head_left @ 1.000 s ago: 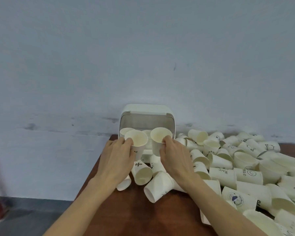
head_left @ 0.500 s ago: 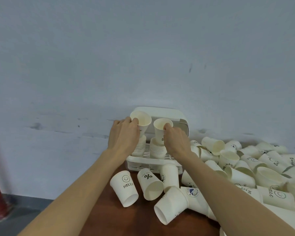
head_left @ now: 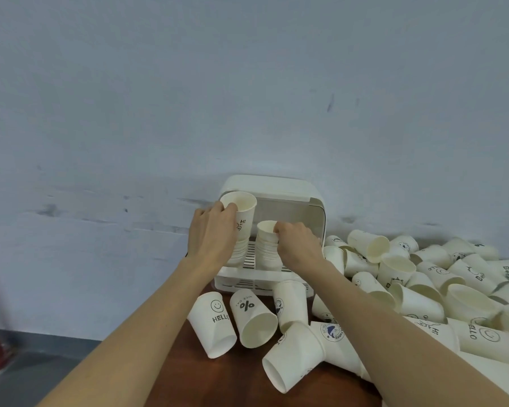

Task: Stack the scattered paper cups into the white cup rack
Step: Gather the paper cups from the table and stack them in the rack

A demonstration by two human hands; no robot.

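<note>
Since half a second ago the right hand point(head_left: 299, 243) has pushed its cup down, so that only the rim of the right cup point(head_left: 267, 227) now stands above the right stack point(head_left: 267, 251), while the left hand point(head_left: 212, 235) has barely lowered its own. That left hand grips the "Hi" cup point(head_left: 241, 214) by the wall, upright, mouth up, its base entering the left stack point(head_left: 238, 252) directly beneath; the coming move looks like a straight push down along the cup's upright axis. The right hand's fingers curl over the seated cup's rim, apparently pinching it. Both stacks stand side by side on the slatted floor of the white cup rack point(head_left: 291, 189), whose lid is raised behind them. Loose cups point(head_left: 423, 289) lie tipped across the brown table point(head_left: 188, 377), most heaped on the right, nearer the right hand; a "HELLO" cup point(head_left: 212, 324) lies just before the rack.
</note>
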